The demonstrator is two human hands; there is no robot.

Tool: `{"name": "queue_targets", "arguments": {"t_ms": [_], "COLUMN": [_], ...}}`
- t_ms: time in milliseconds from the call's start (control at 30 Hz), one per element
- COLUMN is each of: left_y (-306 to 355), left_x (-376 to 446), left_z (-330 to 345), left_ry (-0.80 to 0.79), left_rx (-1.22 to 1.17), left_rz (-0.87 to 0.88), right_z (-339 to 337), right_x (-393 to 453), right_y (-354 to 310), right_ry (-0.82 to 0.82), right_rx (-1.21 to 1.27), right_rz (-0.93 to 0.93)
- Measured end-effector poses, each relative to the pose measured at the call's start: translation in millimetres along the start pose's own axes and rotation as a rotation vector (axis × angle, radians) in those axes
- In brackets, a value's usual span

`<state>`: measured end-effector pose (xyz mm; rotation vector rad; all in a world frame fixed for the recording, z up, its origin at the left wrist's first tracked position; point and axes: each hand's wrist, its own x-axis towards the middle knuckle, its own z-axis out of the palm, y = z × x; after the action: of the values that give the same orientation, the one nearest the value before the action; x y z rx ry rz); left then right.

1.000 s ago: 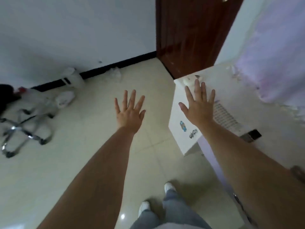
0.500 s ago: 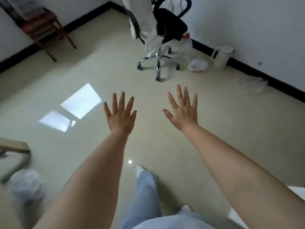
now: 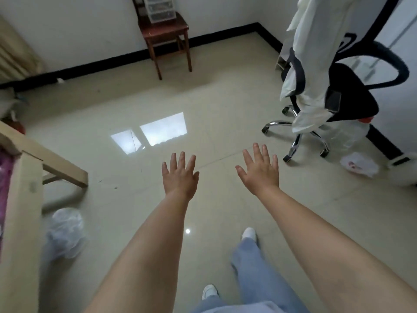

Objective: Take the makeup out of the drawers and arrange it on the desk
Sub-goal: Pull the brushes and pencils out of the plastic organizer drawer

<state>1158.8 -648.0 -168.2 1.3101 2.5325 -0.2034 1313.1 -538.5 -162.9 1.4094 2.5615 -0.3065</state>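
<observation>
Since the earlier frames your view is swinging leftward: the office chair (image 3: 334,91), previously at upper centre, is now sitting at the right edge, and a wooden chair (image 3: 165,32) is coming into the upper centre of the frame. Your left hand (image 3: 180,175) and right hand (image 3: 259,168) are both stretching forward at mid-frame, fingers spread wide, gripping nothing, hovering above the tiled floor (image 3: 214,105). You are, by this reading, in the approach step, with no drawer opened and no makeup in view. On the wooden chair's seat a clear plastic drawer unit (image 3: 160,7) is standing, cropped by the top edge; its stacked compartments are looking translucent and pale, and their contents are too small to tell. At the left edge a light wooden bench (image 3: 20,181) is showing its edge and leg. Your next move is probably calling for a walk across the floor to the drawer unit, then a pull on one drawer front.
</observation>
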Motion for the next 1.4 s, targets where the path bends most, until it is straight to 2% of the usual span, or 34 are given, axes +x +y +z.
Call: {"name": "queue_targets", "arguments": {"t_ms": [167,333,533,633,867,1133,1400], "left_y": [21,35,6,-24,-97,-148,-202], "left_x": [109,206,325,398,577,760,958], "left_z": [1,-20,-52,-72,-143,-204,-257], "left_ry": [-0.118,-0.228,-0.244,-0.234,-0.177,-0.108,-0.125], "left_rx": [-0.034,-0.116,-0.146,-0.141,-0.125,-0.151,-0.240], "left_rz": [-0.051,-0.146,-0.255,-0.281,-0.241,-0.193,-0.287], "right_z": [15,-9,-37,-50,-111,-154,-194], "right_x": [110,229,367,441,618,795,1014], "right_y": [11,21,-23,-64,-164,-229,-294], "right_ry": [-0.164,-0.278,-0.345,-0.348,-0.250,-0.229,-0.234], "right_rx": [-0.017,-0.093,-0.137,-0.135,-0.056,-0.014,-0.025], "right_rz": [0.023,-0.035,-0.131,-0.181,-0.159,-0.127,-0.214]}}
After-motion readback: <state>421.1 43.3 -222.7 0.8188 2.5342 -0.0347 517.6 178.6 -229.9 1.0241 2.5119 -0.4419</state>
